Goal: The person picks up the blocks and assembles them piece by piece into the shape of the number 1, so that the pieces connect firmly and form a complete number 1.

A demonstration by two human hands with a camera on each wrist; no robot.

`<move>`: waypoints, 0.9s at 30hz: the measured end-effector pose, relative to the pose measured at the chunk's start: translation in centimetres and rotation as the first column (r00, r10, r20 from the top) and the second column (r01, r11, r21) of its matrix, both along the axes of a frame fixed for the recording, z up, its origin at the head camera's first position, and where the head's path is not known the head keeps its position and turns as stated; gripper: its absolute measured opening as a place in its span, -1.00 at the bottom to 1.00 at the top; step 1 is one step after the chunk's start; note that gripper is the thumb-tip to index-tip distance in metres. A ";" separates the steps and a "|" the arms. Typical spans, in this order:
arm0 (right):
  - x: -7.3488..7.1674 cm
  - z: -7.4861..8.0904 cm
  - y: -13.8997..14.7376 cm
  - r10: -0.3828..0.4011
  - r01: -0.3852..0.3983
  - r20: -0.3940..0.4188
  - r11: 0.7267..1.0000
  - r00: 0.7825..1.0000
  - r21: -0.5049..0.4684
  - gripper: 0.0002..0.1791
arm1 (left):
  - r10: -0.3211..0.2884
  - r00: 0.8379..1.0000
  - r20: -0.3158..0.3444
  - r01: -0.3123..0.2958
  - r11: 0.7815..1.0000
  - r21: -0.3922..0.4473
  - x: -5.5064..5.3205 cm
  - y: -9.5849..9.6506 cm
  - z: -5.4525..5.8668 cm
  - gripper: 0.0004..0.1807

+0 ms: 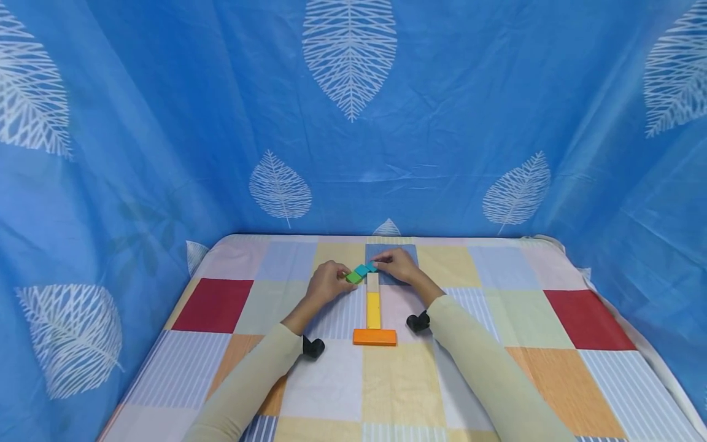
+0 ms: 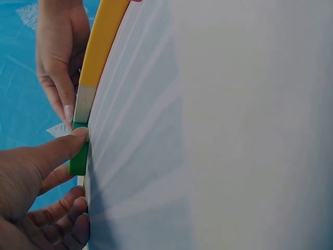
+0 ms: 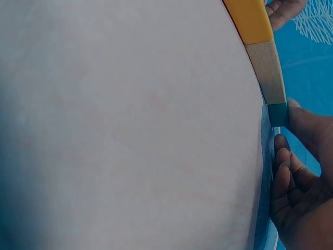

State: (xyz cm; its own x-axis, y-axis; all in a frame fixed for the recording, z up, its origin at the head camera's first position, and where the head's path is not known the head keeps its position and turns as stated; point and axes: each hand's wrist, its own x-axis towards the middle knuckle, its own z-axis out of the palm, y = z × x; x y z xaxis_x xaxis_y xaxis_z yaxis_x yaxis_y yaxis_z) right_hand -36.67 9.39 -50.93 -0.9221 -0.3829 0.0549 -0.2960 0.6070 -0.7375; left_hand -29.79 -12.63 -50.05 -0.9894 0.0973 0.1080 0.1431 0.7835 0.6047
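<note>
In the head view, a slanted row of small blocks lies at the far end of the layout: a green block [image 1: 353, 278] at the left, then a teal block [image 1: 361, 270] and another teal block [image 1: 372, 267]. My left hand [image 1: 328, 284] pinches the green block, its thumb on the near face in the left wrist view. From the other end, my right hand [image 1: 396, 265] pinches the right teal block between thumb and fingers. A bare wood block [image 1: 372, 282] touches this row from below, followed by a yellow block [image 1: 373, 310] and a crosswise orange block [image 1: 375, 337].
A patchwork cloth [image 1: 309, 387] covers the table. Blue curtains [image 1: 442, 123] with white leaf prints hang behind and at both sides. Black wrist devices [image 1: 313, 348] stick out beneath both sleeves.
</note>
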 end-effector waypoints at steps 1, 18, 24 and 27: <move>0.0 0.0 0.0 0.001 -0.001 0.002 1.000 1.000 -0.004 -0.74 | 0.003 1.000 0.001 -0.003 1.000 0.002 0.0 0.0 0.0 -0.64; -0.1 0.2 -0.1 -0.004 0.004 0.017 1.000 1.000 -0.013 -0.76 | 0.013 1.000 0.005 -0.013 1.000 -0.006 -0.2 0.1 -0.2 -0.63; -0.1 0.1 -0.2 -0.007 0.008 0.025 1.000 1.000 -0.014 -0.76 | 0.014 1.000 0.007 -0.014 1.000 -0.013 -0.2 0.0 -0.3 -0.63; -0.1 0.0 -0.1 -0.008 0.008 0.024 1.000 1.000 -0.012 -0.76 | 0.014 1.000 0.008 -0.014 1.000 -0.015 -0.1 0.0 -0.3 -0.62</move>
